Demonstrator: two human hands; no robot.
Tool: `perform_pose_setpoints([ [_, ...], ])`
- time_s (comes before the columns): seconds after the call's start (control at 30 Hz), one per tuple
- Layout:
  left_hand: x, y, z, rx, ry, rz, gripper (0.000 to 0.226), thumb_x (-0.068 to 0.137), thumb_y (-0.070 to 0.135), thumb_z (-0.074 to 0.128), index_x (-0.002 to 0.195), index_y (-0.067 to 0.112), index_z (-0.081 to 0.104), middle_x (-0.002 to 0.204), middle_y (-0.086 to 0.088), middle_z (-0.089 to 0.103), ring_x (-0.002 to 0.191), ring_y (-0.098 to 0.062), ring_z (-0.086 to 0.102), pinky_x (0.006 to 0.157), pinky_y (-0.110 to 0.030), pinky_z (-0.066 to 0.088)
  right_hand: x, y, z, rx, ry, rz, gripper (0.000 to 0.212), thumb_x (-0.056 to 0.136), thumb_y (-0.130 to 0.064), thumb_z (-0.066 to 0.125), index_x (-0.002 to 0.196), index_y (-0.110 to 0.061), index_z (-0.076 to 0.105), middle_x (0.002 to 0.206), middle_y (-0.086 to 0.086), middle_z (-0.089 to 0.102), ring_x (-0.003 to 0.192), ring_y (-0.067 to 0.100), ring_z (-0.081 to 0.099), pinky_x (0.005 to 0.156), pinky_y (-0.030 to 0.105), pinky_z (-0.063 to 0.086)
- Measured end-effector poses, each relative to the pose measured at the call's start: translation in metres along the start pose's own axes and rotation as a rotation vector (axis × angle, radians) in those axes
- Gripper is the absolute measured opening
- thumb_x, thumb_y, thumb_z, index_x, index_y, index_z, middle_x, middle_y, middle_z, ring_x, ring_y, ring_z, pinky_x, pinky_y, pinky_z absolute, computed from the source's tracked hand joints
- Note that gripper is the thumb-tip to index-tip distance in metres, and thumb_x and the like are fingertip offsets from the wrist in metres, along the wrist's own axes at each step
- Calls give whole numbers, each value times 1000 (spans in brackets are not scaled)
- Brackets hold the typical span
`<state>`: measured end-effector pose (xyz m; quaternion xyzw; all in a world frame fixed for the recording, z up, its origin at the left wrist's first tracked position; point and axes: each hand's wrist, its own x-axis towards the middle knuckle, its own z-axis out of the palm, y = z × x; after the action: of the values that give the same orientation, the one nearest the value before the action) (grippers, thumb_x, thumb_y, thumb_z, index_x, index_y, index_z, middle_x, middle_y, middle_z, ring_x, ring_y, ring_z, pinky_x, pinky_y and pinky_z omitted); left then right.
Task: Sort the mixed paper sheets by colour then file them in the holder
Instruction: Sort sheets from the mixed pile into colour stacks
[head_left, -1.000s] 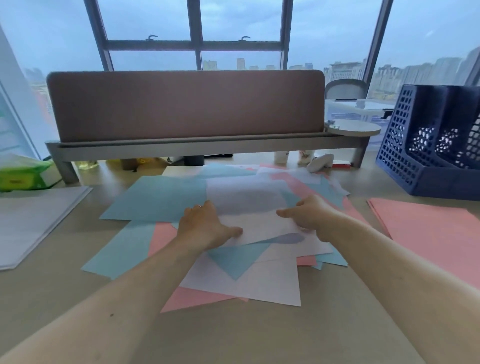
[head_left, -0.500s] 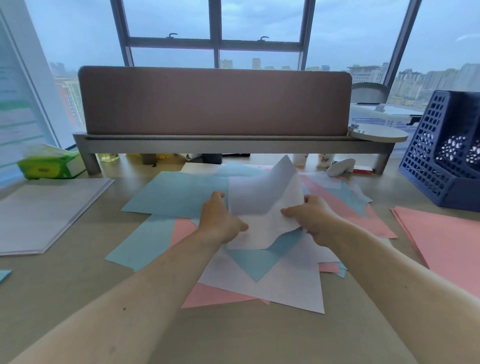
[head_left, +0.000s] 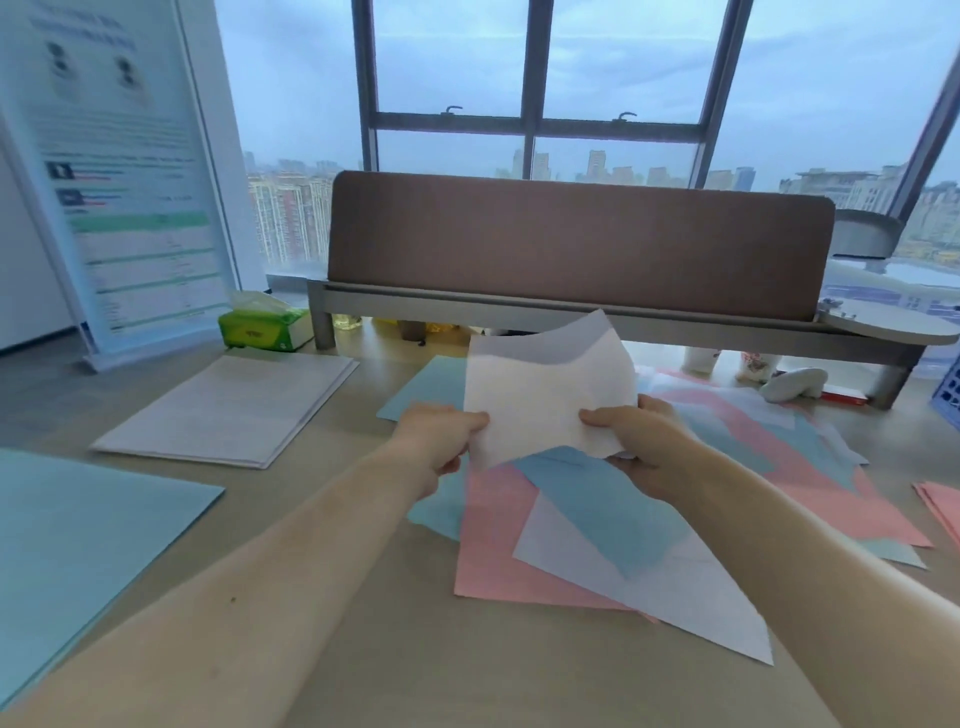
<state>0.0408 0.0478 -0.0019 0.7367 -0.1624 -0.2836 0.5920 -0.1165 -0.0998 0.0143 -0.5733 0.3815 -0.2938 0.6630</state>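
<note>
Above the mixed pile (head_left: 613, 525) of pink, blue and white sheets on the table (head_left: 395, 649), I hold 1 white sheet (head_left: 545, 395) lifted and curled, its top edge bowing toward the brown screen (head_left: 576, 244). My left hand (head_left: 441, 441) pinches its left edge between thumb and fingers; my right hand (head_left: 639, 441) pinches its lower right corner the same way. The blue holder (head_left: 948, 389) shows only as a sliver at the right edge, and I cannot tell what is in it. A white stack (head_left: 228, 410) lies to the left, a blue stack (head_left: 78, 545) nearer me, a pink stack (head_left: 943, 506) at the right. Half a second ago the sheet was only peeling up off the pile; now it is clear of it, and my view has swung left, so the holder has nearly gone.
</note>
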Motion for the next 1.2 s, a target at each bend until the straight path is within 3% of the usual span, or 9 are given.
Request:
perform_pose_setpoints([
  [0.07,3,-1,-37,108,83,75,25,93,22,69,75,10,56,76,-7,54,67,-22,46,60,-28,40,-6,1,31,-93,-61,-40,34,87,-4,74,117,-7,58,108,7,67,93,25,67,64,32,59],
  [0.17,10,-6,-104,249,239,135,18,92,29,70,90,11,71,94,-5,67,91,-24,62,79,-34,50,-9,7,77,-255,-128,-111,23,89,-13,73,109,-7,63,105,7,69,90,23,68,56,26,59],
  [0.3,21,-17,-194,357,349,118,18,90,32,73,91,14,75,96,-5,71,92,-24,64,76,-30,46,-6,19,151,-484,-193,-199,12,91,-20,72,89,-9,70,96,8,72,84,24,69,74,36,62],
  [0.43,37,-29,-262,524,464,121,21,89,35,75,80,16,73,85,1,70,88,-23,63,74,-29,41,1,34,230,-600,-245,-239,28,88,-27,71,86,0,74,89,15,74,85,34,70,81,51,58],
  [0.57,60,-45,-314,663,519,137,20,91,31,73,75,19,71,83,2,69,84,-22,61,72,-28,39,16,52,293,-635,-306,-217,17,88,-27,72,78,-14,74,86,4,74,84,25,71,82,48,60],
  [0.7,87,-54,-344,782,545,177,16,91,31,71,80,20,71,87,-1,69,84,-22,60,74,-29,40,30,62,334,-683,-293,-210,18,85,-30,75,79,-13,74,85,5,74,82,22,71,83,46,60],
  [0.93,125,-61,-359,873,577,179,18,88,39,74,80,24,68,91,-2,70,88,-26,64,79,-36,53,40,70,348,-781,-252,-210,25,88,-28,74,71,-9,74,60,3,72,51,12,67,66,32,62],
  [1.1,128,-69,-358,991,628,168,29,86,44,73,93,20,60,101,-9,67,91,-30,59,77,-36,46,36,69,345,-810,-260,-239,26,88,-26,73,69,-9,71,61,5,73,58,18,72,65,33,63],
  [1.2,123,-66,-344,1108,697,281,41,87,51,70,105,16,58,112,-12,63,108,-34,57,90,-43,45,32,62,332,-754,-262,-247,22,91,-28,71,77,-13,62,71,8,74,61,16,71,62,30,61],
])
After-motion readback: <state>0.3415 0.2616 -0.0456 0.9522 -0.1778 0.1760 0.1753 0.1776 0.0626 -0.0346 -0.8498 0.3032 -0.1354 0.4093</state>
